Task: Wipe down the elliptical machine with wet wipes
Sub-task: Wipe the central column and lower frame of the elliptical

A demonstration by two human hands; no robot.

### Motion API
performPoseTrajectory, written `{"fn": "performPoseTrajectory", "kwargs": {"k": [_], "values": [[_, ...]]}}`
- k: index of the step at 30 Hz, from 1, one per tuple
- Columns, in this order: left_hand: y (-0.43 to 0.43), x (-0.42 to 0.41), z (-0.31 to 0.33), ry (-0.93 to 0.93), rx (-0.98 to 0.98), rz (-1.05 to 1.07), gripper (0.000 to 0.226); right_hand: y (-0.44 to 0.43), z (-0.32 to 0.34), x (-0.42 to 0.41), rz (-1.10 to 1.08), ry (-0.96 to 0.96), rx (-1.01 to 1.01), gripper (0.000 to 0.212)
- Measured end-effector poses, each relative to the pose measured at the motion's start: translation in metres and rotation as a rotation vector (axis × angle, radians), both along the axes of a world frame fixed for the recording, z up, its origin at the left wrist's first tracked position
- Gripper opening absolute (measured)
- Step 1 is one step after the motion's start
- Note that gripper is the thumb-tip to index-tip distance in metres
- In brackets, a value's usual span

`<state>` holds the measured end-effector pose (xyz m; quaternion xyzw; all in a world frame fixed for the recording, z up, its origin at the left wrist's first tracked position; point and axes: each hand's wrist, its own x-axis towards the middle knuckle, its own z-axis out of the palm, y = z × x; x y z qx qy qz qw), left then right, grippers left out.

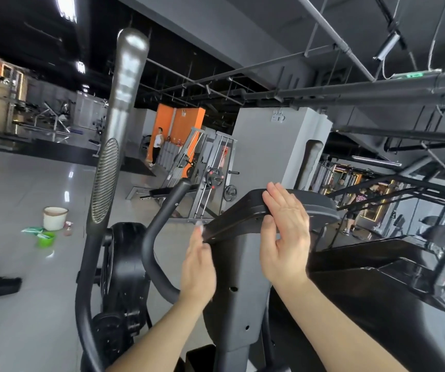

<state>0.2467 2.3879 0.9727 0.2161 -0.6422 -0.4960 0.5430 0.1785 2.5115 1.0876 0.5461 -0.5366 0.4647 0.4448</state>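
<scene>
From the head view: braces the console of the elliptical machine with the right hand, fingers straight and close together over the top edge, thumb tucked beneath, so clamping the panel between them; probably done to stop the panel rocking under the rubbing; sets the left hand against the console's lower left edge, fingers reaching upward and nearly straight, with a white scrap of wet wipe showing at the tips; cannot tell through the blur whether pinched or merely pressed flat; puts the wipe right at that rim, touching it, between fingertips and plastic; seems a fitting hold for dragging along a thin edge rather than a broad face; slants as a flat slab on its grey mast, long axis running from lower left up to the right, toward the bracing hand; shows a tall handle upright at left, a curved grip between it and the console; leaves a bucket, green pack and green cup well apart on the floor, likely parked clear of the work.
</scene>
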Motion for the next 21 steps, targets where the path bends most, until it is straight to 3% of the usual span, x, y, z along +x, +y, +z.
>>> {"fn": "performPoseTrajectory", "kwargs": {"k": [4, 10, 17, 21], "values": [[-0.021, -0.006, 0.001, -0.054, 0.329, -0.080, 0.049, -0.001, 0.000, 0.000, 0.005, -0.010, -0.003, 0.042], [0.004, 0.002, 0.022, 0.058, 0.412, -0.083, 0.049, 0.000, -0.001, 0.001, 0.016, -0.025, 0.004, 0.042], [0.067, 0.013, 0.030, 0.178, -0.122, -0.093, 0.061, 0.003, -0.001, 0.000, 0.038, -0.025, 0.020, 0.042], [0.063, 0.016, 0.031, 0.132, -0.342, -0.047, 0.064, 0.005, 0.001, -0.001, 0.055, -0.002, 0.021, 0.041]]}}
